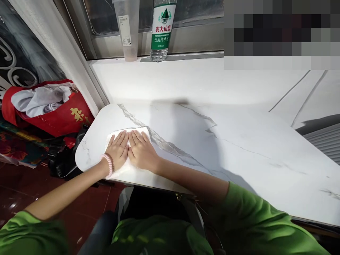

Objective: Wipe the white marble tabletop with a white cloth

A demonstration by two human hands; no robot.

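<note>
My left hand (117, 151), with a pink beaded bracelet (108, 164) at its wrist, lies flat with fingers stretched out on a white cloth or paper towel (124, 170). Beside it, my right hand (142, 150) is pressed flat on the same white sheet, its thumb side against the left hand. Neither hand grips anything. Under the sheet is the left end of a white marble-patterned table (180, 131); the hands cover much of the sheet's middle.
A green-labelled water bottle (162, 33) and a tall translucent plastic cup (130, 49) stand on the window sill behind the table. To the left is a red bag (61, 120) with pale cloth inside, above a black bag (65, 159). A chair (124, 200) is below the front edge.
</note>
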